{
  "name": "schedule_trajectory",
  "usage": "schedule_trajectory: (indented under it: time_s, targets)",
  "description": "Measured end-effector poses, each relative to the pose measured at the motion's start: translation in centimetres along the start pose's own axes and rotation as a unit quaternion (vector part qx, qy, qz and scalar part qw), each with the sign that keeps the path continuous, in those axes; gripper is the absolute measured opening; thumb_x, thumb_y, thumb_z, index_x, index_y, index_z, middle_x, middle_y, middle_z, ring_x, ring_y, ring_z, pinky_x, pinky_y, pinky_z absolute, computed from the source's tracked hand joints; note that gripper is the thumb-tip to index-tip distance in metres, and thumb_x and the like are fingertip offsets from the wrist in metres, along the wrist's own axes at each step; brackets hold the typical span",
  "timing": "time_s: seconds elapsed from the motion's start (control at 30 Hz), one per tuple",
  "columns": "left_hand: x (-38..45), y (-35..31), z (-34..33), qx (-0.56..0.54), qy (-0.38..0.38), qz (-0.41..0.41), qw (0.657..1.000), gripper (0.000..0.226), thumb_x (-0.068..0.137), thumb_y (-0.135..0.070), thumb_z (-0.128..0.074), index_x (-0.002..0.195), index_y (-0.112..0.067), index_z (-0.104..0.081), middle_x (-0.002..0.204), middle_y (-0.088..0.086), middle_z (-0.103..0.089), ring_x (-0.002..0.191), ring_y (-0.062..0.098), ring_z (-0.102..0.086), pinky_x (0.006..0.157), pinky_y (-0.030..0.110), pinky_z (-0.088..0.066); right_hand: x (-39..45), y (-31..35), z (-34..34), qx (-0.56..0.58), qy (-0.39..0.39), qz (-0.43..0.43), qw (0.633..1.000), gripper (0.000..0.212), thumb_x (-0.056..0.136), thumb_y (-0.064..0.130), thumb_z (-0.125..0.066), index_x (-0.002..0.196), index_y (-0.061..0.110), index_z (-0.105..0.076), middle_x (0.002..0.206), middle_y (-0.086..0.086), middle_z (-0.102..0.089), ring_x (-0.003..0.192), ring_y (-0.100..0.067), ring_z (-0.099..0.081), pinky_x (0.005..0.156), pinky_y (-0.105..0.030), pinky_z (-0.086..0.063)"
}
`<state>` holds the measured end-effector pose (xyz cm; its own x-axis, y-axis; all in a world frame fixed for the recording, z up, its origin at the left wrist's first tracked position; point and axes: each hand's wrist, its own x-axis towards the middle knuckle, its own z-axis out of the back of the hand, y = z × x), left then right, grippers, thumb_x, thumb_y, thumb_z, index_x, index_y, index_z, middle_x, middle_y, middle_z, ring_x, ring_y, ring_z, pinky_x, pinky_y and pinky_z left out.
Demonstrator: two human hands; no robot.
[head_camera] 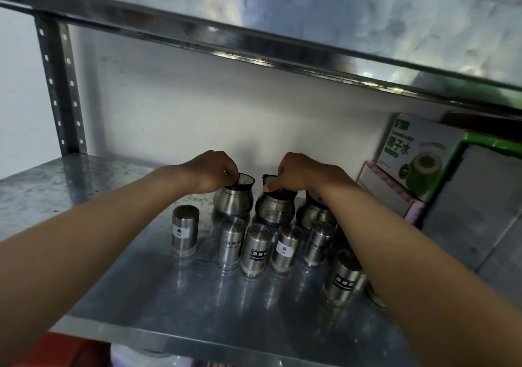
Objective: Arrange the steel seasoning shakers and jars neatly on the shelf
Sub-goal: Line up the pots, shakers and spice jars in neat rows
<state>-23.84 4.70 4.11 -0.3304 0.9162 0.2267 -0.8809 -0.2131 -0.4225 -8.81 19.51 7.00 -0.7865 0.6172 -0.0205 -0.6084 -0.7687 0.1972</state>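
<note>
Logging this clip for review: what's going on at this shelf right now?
A person is sorting steel seasoning containers on a metal shelf. The left hand grips the rim of the left jar, and the right hand grips the top of the middle jar; a third jar sits beside them. In front, shakers stand in a loose row, one salt shaker apart at the left.

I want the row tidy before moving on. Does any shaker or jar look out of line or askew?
Two stand out. The salt shaker on the left stands apart from the front row, with a gap. The pepper shaker at the right sits forward of that row, by the right forearm. Nothing looks tipped or spilled.
</note>
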Motion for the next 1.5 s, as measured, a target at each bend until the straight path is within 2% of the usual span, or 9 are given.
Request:
schedule_trajectory:
  time_s: [0.23,0.43,0.5,0.67,0.77,0.9,1.1,1.3,1.5]
  targets:
    - [-0.6,-0.2,0.2,0.022,-0.002,0.001,1.0,0.021,0.084,-0.027,-0.069,0.101,-0.015,-0.073,0.096,-0.005,-0.061,0.095,0.015,-0.056,0.081,0.026,-0.043,-0.8,0.7,0.2,-0.007,-0.012,-0.028,1.0,0.052,0.08,0.056,-0.07,0.065,0.011,-0.048,0.069,-0.003,-0.05,0.071,-0.021,-0.052,0.061,-0.028,-0.037]
    - [-1.8,1.1,1.9,0.027,0.0,0.01,1.0,0.031,0.089,0.001,-0.053,0.107,-0.018,-0.069,0.118,-0.002,-0.055,0.112,0.015,-0.054,0.084,0.022,-0.038,-0.5,2.6,0.0,-0.001,-0.136,-0.015,0.991,0.015,0.082,0.016,-0.065,0.072,0.007,-0.059,0.081,-0.007,-0.065,0.083,-0.028,-0.064,0.065,-0.031,-0.048]
    - [-2.6,1.9,2.9,0.031,-0.01,0.016,0.999,0.033,0.089,0.002,-0.051,0.106,-0.02,-0.069,0.121,0.0,-0.056,0.113,0.015,-0.055,0.083,0.022,-0.039,-0.1,3.6,0.0,0.082,-0.086,0.038,0.992,0.016,0.081,0.01,-0.069,0.096,0.006,-0.074,0.102,-0.008,-0.072,0.098,-0.024,-0.066,0.079,-0.031,-0.052]
    - [-3.3,2.9,3.5,0.025,-0.016,0.04,0.999,0.028,0.09,-0.002,-0.054,0.102,-0.022,-0.07,0.121,0.003,-0.056,0.111,0.016,-0.056,0.081,0.024,-0.042,-0.4,5.8,0.0,0.126,0.072,0.096,0.985,0.056,0.081,0.006,-0.073,0.134,0.023,-0.061,0.133,0.005,-0.057,0.119,-0.015,-0.055,0.085,-0.019,-0.039]
    - [-3.5,2.7,3.8,0.017,-0.015,0.042,0.999,0.033,0.089,0.001,-0.049,0.101,-0.021,-0.07,0.122,0.005,-0.057,0.112,0.017,-0.056,0.079,0.024,-0.042,0.3,6.4,-0.6,0.088,0.084,0.095,0.988,0.05,0.082,0.004,-0.072,0.126,0.025,-0.067,0.119,0.005,-0.062,0.107,-0.013,-0.053,0.068,-0.016,-0.039]
    - [-3.8,2.3,4.2,0.005,0.0,0.033,0.999,0.041,0.087,0.006,-0.041,0.103,-0.019,-0.07,0.126,0.003,-0.057,0.112,0.019,-0.057,0.087,0.03,-0.049,0.7,6.7,-0.6,0.08,0.083,0.084,0.99,0.045,0.082,0.007,-0.073,0.121,0.029,-0.07,0.125,0.004,-0.063,0.111,-0.016,-0.055,0.083,-0.024,-0.041]
    - [-3.9,3.1,4.3,-0.027,-0.013,0.058,0.998,0.038,0.087,0.005,-0.045,0.103,-0.017,-0.071,0.11,-0.002,-0.057,0.11,0.018,-0.056,0.078,0.023,-0.04,0.5,7.5,-0.4,0.087,0.077,0.094,0.989,0.035,0.076,0.023,-0.082,0.11,0.021,-0.075,0.104,0.001,-0.072,0.093,-0.018,-0.066,0.073,-0.024,-0.049]
    - [-4.4,4.7,3.3,-0.103,-0.009,0.111,0.988,0.034,0.087,0.006,-0.047,0.101,-0.015,-0.07,0.079,-0.016,-0.052,0.064,0.005,-0.05,0.047,0.011,-0.036,1.1,9.0,-2.7,0.071,-0.027,0.08,0.994,0.041,0.07,0.044,-0.083,0.089,0.009,-0.074,0.091,-0.006,-0.072,0.089,-0.021,-0.067,0.07,-0.029,-0.051]
    - [-4.8,4.8,2.4,-0.126,-0.003,0.096,0.987,0.035,0.086,0.006,-0.047,0.1,-0.016,-0.07,0.099,-0.003,-0.062,0.082,0.007,-0.058,0.065,0.018,-0.044,0.2,9.6,-2.2,0.04,-0.007,0.081,0.996,0.05,0.078,0.05,-0.075,0.095,0.003,-0.073,0.096,-0.01,-0.071,0.092,-0.024,-0.066,0.072,-0.031,-0.049]
